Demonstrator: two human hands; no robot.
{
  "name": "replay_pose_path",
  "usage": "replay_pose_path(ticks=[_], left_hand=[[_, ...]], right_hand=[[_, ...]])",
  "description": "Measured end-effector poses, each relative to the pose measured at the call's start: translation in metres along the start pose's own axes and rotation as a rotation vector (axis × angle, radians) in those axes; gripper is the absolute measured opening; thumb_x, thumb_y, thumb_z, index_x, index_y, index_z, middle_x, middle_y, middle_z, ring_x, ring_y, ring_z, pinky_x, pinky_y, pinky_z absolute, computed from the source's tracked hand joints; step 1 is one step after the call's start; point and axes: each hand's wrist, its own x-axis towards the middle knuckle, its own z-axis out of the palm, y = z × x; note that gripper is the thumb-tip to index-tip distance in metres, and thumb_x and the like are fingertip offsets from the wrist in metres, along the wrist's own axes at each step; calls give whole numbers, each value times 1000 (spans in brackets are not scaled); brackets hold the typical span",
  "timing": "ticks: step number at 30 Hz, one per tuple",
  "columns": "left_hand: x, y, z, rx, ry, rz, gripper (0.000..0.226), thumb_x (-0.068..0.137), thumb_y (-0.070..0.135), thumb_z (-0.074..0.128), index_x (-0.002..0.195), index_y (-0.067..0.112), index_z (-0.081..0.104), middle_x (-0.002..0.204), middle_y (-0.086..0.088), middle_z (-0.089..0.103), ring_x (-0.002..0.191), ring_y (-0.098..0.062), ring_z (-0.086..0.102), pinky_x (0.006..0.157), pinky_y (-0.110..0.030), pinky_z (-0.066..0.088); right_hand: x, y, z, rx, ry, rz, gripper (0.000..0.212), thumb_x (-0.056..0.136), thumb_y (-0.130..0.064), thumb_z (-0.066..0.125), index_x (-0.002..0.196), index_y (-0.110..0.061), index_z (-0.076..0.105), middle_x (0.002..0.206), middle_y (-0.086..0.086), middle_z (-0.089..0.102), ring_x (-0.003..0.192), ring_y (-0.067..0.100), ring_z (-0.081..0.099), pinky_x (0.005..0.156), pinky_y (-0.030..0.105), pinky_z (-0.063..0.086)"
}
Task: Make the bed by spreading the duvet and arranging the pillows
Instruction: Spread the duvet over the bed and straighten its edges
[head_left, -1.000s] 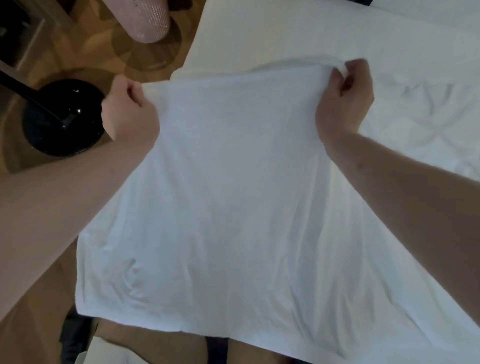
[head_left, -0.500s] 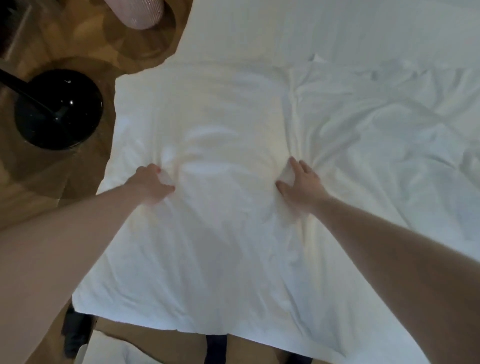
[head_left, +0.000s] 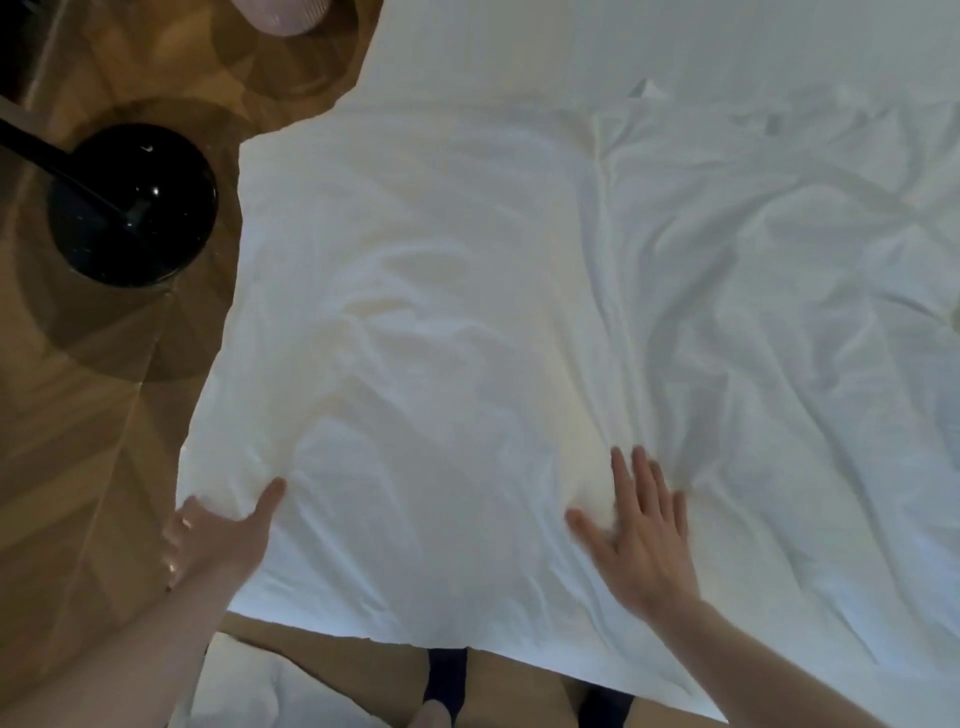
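The white duvet (head_left: 467, 322) lies spread over the bed, its left part flat and its right part creased. My left hand (head_left: 218, 535) is at the duvet's left edge, fingers apart, thumb on the fabric, holding nothing. My right hand (head_left: 639, 530) is open with fingers spread, flat just above or on the duvet near its front edge. A smooth white sheet (head_left: 571, 47) shows beyond the duvet's far edge. No pillow can be told apart for sure; a white soft thing (head_left: 244, 686) lies on the floor at the bottom left.
A black round lamp base (head_left: 132, 205) with a black pole stands on the wooden floor (head_left: 78, 441) left of the bed. A pale ribbed object (head_left: 283, 13) sits at the top edge. My legs and dark socks (head_left: 447, 675) show below the duvet's front edge.
Both hands let go of the lifted duvet edge, which dropped flat on the bed. The hands then drew back toward the front edge and opened.
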Motion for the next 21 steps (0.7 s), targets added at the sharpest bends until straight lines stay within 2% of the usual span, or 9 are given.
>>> replay_pose_path(ticks=[4,6,8,10,13,15,17,19,21], left_hand=[[-17,-46,28,-191,-239,-332,122,68,87,59,154,6,28,153,-18,37,133,-44,43,108,-55,40],[-23,-47,36,-361,-365,-321,102,77,78,61,147,8,40,140,-11,51,125,-42,51,108,-51,43],[-19,-43,36,-278,-308,-168,71,90,58,62,132,1,54,129,-14,59,116,-42,56,103,-48,46],[-14,-37,21,-93,-187,-43,52,97,47,56,112,-2,63,118,-23,64,106,-43,58,89,-42,46],[-5,-53,-5,-40,56,-6,43,92,43,56,77,2,56,82,-21,61,75,-39,58,71,-41,49],[-3,-69,-14,-4,116,-26,43,96,38,56,74,1,53,74,-19,57,68,-37,55,64,-38,46],[-5,-73,-15,123,37,64,39,99,39,54,84,3,56,84,-18,61,78,-38,58,72,-43,51],[-13,-65,-15,220,24,136,35,96,34,60,111,4,53,115,-20,59,98,-45,60,82,-47,51],[-32,-45,-8,197,85,211,52,89,25,69,130,8,43,135,-21,45,112,-48,54,80,-51,49]], right_hand=[[-19,17,32,-82,-159,222,99,90,-81,24,158,-28,-26,166,-2,-30,156,24,-20,125,58,2],[-13,13,34,-72,-179,249,97,93,-77,26,158,-27,-23,167,-1,-29,156,26,-18,124,61,4],[-4,13,31,-90,-168,231,92,95,-74,25,159,-27,-22,167,0,-27,156,27,-16,123,62,6],[1,21,27,-157,-166,206,87,96,-73,21,158,-30,-22,167,-1,-28,157,27,-14,122,64,9],[-2,44,18,-264,-194,186,85,97,-70,23,158,-32,-22,166,-3,-29,156,27,-14,121,65,8],[-7,57,13,-272,-193,199,84,99,-66,28,159,-32,-19,166,-2,-29,156,27,-14,122,63,6],[-14,65,8,-233,-141,185,84,99,-62,34,161,-31,-15,167,-1,-27,157,29,-11,123,62,9],[-21,69,5,-204,-113,138,86,100,-61,37,160,-33,-17,168,-2,-25,157,29,-9,124,59,10],[-29,72,9,-219,-167,98,85,100,-61,35,159,-34,-18,168,-3,-25,157,28,-11,124,59,9]])
